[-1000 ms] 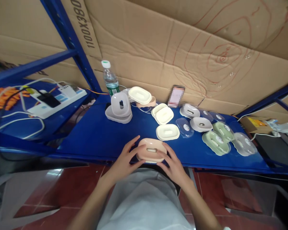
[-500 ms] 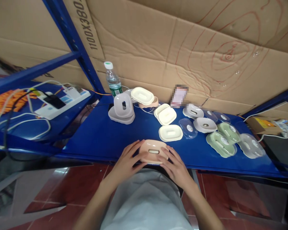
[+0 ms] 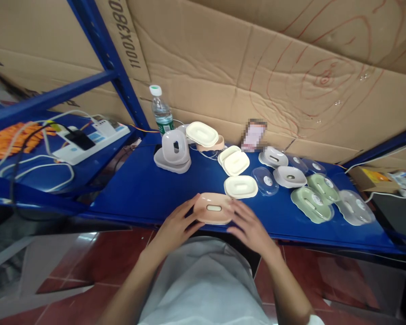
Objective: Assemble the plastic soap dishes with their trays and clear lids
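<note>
At the shelf's (image 3: 138,189) near edge, fingers of both hands, left (image 3: 176,224) and right (image 3: 248,225), loosely spread around pink soap dish (image 3: 214,208).

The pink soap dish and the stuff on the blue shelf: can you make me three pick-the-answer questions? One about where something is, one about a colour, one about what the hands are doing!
1. Where does the water bottle stand?
A. at the back of the shelf, by the cardboard
B. on the red floor
C. in the right hand

2. What colour are the two dishes lying side by side towards the right end of the blue shelf?
A. black
B. green
C. red

3. How is the pink soap dish held?
A. by the left hand only
B. by nobody
C. between both hands, at the shelf's front edge

Answers:
1 A: the bottle is upright against the cardboard wall.
2 B: both are pale green.
3 C: the left hand and the right hand each have their fingers on one end of the dish.
</note>
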Action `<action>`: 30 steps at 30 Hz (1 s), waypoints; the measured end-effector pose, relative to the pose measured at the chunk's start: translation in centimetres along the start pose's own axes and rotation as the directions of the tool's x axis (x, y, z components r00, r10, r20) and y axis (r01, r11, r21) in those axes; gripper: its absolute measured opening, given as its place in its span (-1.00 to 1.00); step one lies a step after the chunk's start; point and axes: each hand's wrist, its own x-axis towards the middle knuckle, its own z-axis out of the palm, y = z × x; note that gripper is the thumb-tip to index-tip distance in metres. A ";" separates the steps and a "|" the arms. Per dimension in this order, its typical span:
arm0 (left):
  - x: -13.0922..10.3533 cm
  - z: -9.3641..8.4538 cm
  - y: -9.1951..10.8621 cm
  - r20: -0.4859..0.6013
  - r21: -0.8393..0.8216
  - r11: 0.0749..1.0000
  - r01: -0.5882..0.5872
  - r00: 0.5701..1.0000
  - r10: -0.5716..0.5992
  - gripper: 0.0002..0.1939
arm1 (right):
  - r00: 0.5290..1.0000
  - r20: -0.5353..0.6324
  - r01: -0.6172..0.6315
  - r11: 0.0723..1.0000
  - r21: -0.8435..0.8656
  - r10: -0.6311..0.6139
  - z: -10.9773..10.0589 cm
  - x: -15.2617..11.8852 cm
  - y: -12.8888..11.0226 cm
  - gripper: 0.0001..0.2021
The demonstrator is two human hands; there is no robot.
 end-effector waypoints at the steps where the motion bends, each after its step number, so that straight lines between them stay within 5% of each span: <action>1: 0.0 0.1 0.0 0.000 0.008 1.000 0.009 1.000 -0.009 -0.65 | 0.998 -0.044 -0.049 0.999 -0.021 0.048 -1.1 -0.3 1.2 -0.47; 5: 0.1 0.5 0.1 -0.006 0.021 1.000 0.022 1.000 -0.022 -0.68 | 0.941 -0.202 -0.306 0.937 -0.166 0.272 -4.7 -1.8 6.5 -0.49; 10: 0.2 0.4 0.1 -0.001 0.023 0.999 0.032 0.999 -0.032 -0.67 | 0.906 -0.230 -0.415 0.852 -0.320 0.355 -4.4 -2.8 10.0 -0.32; 14: 0.2 0.2 0.1 0.007 0.005 0.999 0.034 0.999 -0.034 -0.66 | 0.866 -0.298 -0.479 0.837 -0.264 0.402 -3.3 -3.0 10.3 -0.25; 21: 0.5 -0.3 0.5 0.043 -0.164 0.972 0.166 0.986 -0.161 -0.46 | 0.809 -0.424 -0.464 0.885 -0.036 0.408 -4.0 -2.5 7.5 -0.54; 24: 0.7 -0.5 0.6 0.092 -0.232 0.945 0.232 0.972 -0.217 -0.36 | 0.871 -0.380 -0.324 0.946 0.032 0.311 -3.1 -2.0 4.8 -0.55; 27: 0.7 -0.3 0.2 0.137 -0.227 0.927 0.299 0.952 -0.274 -0.27 | 0.963 -0.213 -0.143 0.984 0.101 0.162 -1.6 -0.9 2.2 -0.46; 30: 0.5 0.0 -0.2 0.187 -0.217 0.908 0.358 0.929 -0.321 -0.17 | 0.996 -0.085 -0.027 0.990 0.138 0.039 -0.3 0.8 0.7 -0.35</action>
